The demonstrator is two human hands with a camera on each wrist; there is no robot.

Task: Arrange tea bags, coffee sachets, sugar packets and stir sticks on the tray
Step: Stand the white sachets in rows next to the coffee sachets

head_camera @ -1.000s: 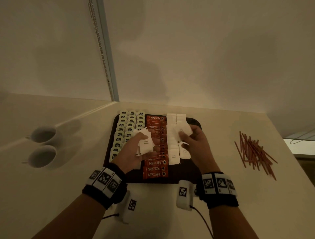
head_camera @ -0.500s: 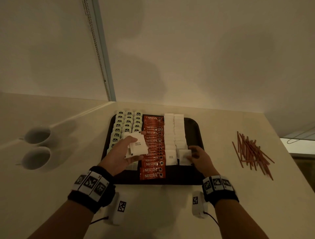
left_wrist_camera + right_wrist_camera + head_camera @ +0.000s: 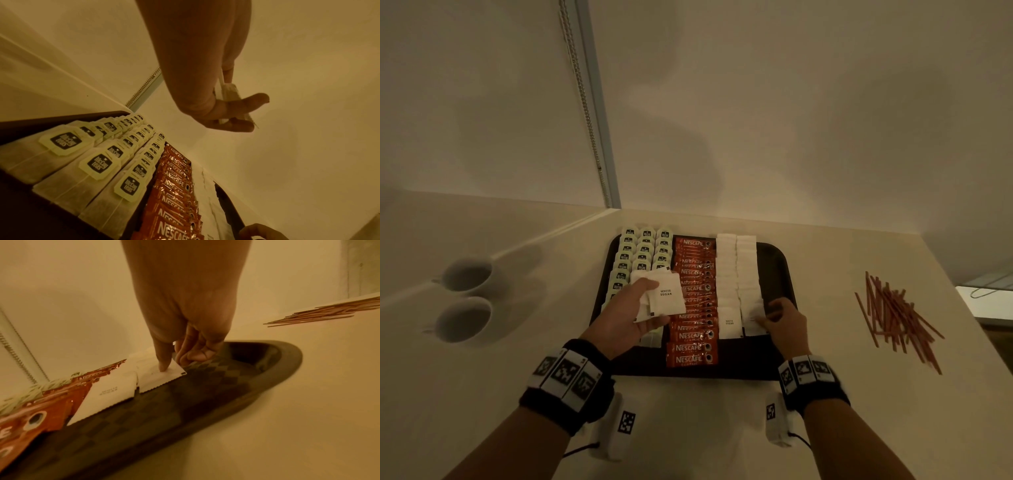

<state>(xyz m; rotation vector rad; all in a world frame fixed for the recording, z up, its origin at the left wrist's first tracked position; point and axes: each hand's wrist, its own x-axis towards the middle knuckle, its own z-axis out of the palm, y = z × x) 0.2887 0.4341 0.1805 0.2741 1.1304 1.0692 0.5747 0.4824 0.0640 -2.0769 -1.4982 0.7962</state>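
Observation:
A dark tray (image 3: 774, 253) holds three columns of tea bags (image 3: 643, 250), one column of red coffee sachets (image 3: 693, 301) and two columns of white sugar packets (image 3: 736, 274). My left hand (image 3: 650, 305) hovers above the tea bags and grips a small stack of sugar packets (image 3: 666, 294), thumb on top. My right hand (image 3: 768, 313) is at the near end of the right sugar column. Its thumb lies on the nearest sugar packet (image 3: 160, 378) and its curled fingers (image 3: 197, 353) sit against the packet's right edge. Brown stir sticks (image 3: 897, 315) lie in a loose pile on the counter to the right.
Two white cups (image 3: 467, 274) (image 3: 464, 317) stand on the counter left of the tray. A wall rises just behind the tray. The tray's right strip (image 3: 267, 369) is bare, as is its front strip. Counter edge lies beyond the sticks.
My right hand has come away from the left hand, down to the near right of the tray, and laid a sugar packet at the column's end. The left hand keeps its stack.

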